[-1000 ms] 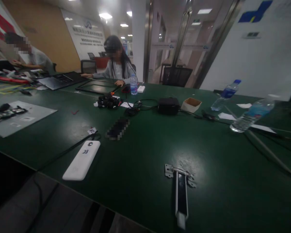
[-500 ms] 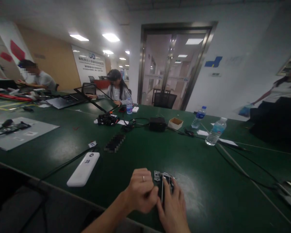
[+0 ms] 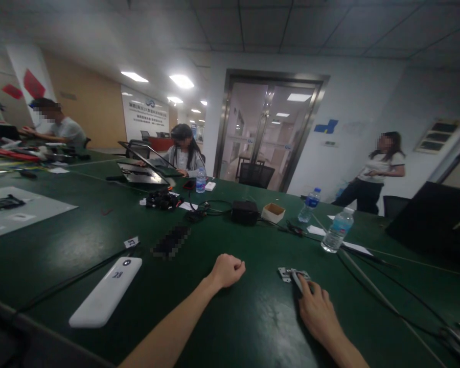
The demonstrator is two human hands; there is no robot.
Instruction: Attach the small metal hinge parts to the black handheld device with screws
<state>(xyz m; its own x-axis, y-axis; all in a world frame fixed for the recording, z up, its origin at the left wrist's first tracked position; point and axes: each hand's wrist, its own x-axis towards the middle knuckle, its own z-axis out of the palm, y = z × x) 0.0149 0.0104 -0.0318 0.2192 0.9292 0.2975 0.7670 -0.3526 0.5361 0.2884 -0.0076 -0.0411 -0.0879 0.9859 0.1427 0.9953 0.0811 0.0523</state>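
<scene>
My left hand rests on the green table as a closed fist, and I see nothing in it. My right hand lies palm down over a long metal-and-black part. Its fingers cover most of the part, and only the silver bracket end sticks out beyond the fingertips. A gap of bare table separates the two hands.
A white power bank marked 28 with a black cable lies at the left. Further back are a black box, a small cardboard box, two water bottles and cables. Two people sit at the far left, and another stands at the right.
A second ago no hands were in view. Both then gripped the metal part; now my left hand has come off it to the left and my right lies on it. The view tilted up.
</scene>
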